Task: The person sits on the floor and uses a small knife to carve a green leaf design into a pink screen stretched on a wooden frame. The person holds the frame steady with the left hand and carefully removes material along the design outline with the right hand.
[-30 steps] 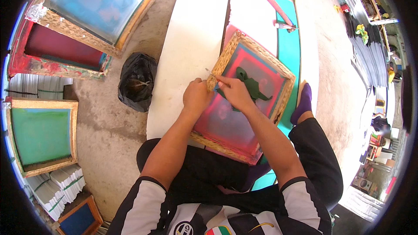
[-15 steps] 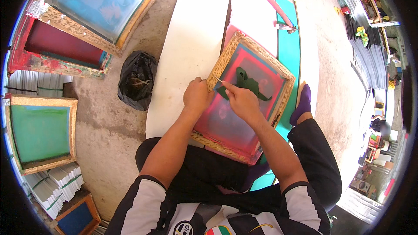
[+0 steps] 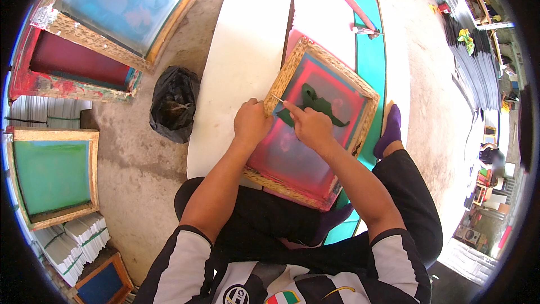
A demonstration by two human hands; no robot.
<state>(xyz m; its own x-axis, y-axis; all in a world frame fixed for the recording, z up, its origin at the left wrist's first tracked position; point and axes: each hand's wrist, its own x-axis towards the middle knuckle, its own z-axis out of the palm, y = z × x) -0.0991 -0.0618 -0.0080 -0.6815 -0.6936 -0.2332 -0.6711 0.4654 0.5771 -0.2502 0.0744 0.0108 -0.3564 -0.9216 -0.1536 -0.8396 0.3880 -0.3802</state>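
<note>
Before me, tilted at an angle, lies a screen-printing frame (image 3: pixel 341 70) with a wooden rim and pink-stained mesh. My left hand (image 3: pixel 251 124) is closed on its left rim. In my right hand (image 3: pixel 313 128), over the mesh, is a thin pale stick (image 3: pixel 276 98), pinched between the fingers with its tip at the inner edge of the left rim. What kind of tool the stick is I cannot make out. A crumpled dark green cloth (image 3: pixel 324 108) rests on the mesh beside my right hand and is partly covered by it.
White boards (image 3: pixel 247 28) and a teal strip (image 3: pixel 369 59) lie under the frame. A red roll (image 3: pixel 355 7) sits at the far end. To the left are a black plastic bag (image 3: pixel 174 104), a green screen (image 3: pixel 52 174) and a blue screen (image 3: pixel 121 8). My foot (image 3: pixel 389 129) is at the right.
The whole view has shifted slightly. My right hand and the stick remain at the left rim with hardly any movement, and my left hand keeps its hold.
</note>
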